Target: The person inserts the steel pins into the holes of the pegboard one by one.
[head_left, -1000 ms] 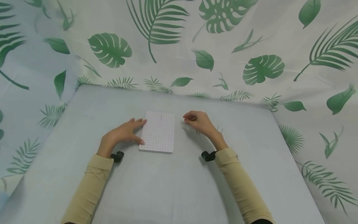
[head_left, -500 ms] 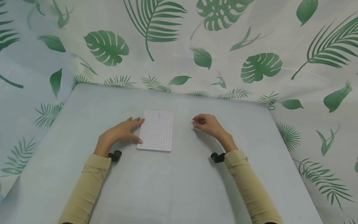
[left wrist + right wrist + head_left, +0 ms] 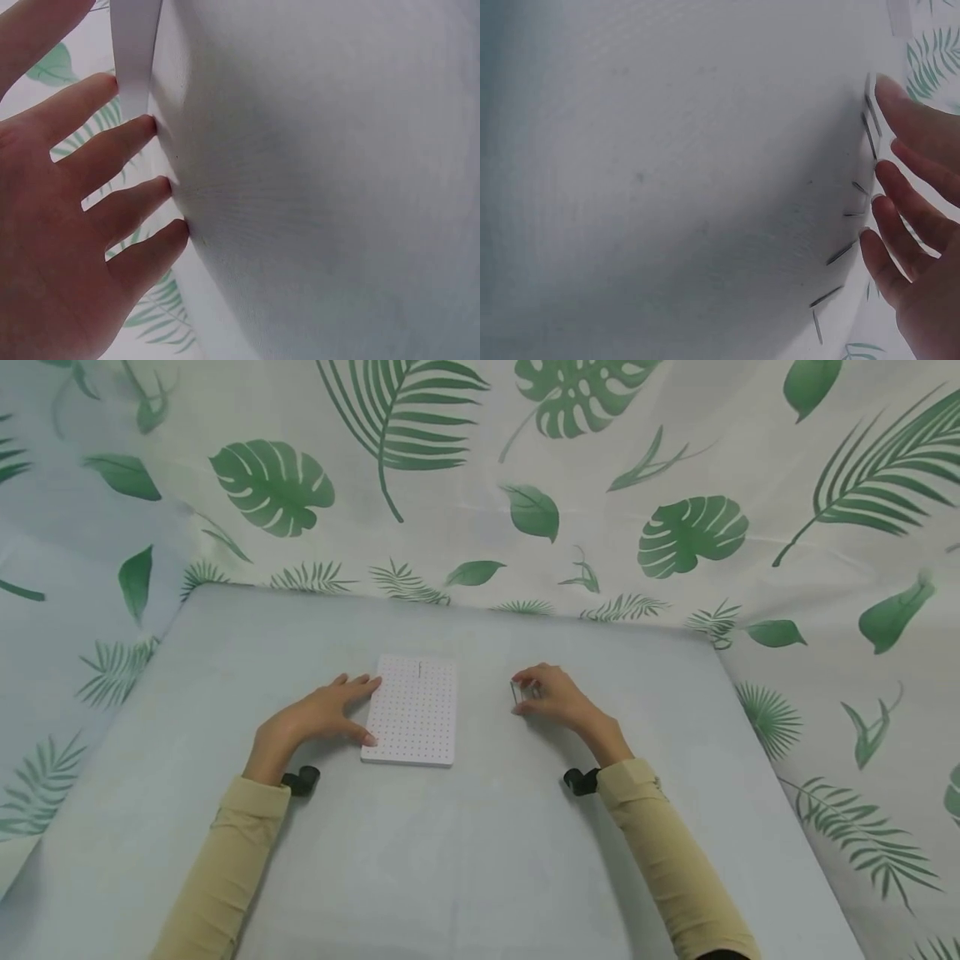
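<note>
A white pegboard (image 3: 412, 718) with a grid of small holes lies flat on the table. One thin dark pin (image 3: 420, 669) stands out near its far edge. My left hand (image 3: 318, 714) touches the board's left side, fingers and thumb spread; in the left wrist view a fingertip meets the white board edge (image 3: 135, 52). To the right of the board, my right hand (image 3: 558, 697) is low over several thin metal pins. Its thumb and fingertips are parted about one pin (image 3: 514, 692). The right wrist view shows loose pins (image 3: 841, 252) lying along the fingertips.
A pale grey-white cloth covers the table (image 3: 450, 852). Behind it hangs a white curtain (image 3: 450, 435) printed with green leaves. A small black camera (image 3: 302, 781) is strapped at the left wrist, and another camera (image 3: 581, 782) at the right.
My right hand has moved right, away from the board, and down to the loose pins. Its thumb and fingertips have parted. The left hand stays at the board's edge.
</note>
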{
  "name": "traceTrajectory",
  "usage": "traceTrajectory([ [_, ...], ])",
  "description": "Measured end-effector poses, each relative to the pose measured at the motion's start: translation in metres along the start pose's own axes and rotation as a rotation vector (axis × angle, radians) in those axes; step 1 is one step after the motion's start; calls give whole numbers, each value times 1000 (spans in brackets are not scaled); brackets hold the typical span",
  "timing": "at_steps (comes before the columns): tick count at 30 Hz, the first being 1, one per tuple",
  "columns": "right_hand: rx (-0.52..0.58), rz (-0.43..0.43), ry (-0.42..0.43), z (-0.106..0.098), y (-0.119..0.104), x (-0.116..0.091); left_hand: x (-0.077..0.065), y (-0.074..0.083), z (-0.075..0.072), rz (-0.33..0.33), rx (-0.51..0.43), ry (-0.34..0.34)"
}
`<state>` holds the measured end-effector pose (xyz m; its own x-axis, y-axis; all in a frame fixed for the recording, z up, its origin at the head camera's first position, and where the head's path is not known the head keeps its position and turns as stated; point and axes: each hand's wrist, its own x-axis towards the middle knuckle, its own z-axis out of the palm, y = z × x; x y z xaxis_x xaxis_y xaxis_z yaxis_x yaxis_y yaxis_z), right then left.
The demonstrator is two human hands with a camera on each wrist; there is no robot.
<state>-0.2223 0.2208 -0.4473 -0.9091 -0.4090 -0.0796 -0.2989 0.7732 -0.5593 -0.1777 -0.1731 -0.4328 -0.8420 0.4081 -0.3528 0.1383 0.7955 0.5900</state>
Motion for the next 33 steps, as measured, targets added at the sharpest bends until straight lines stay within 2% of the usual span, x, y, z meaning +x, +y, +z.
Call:
traceTrajectory([
  [8, -45, -58, -14, 0, 0, 5, -2, 1, -2, -8, -7, 2],
  [15, -42, -22, -49, 1, 4, 5, -1, -1, 0, -4, -25, -4],
  [25, -30, 28, -4, 3, 6, 2, -1, -3, 4, 15, -8, 5],
  [33, 6, -1, 0, 0, 7, 1, -1, -1, 1, 0, -5, -3],
])
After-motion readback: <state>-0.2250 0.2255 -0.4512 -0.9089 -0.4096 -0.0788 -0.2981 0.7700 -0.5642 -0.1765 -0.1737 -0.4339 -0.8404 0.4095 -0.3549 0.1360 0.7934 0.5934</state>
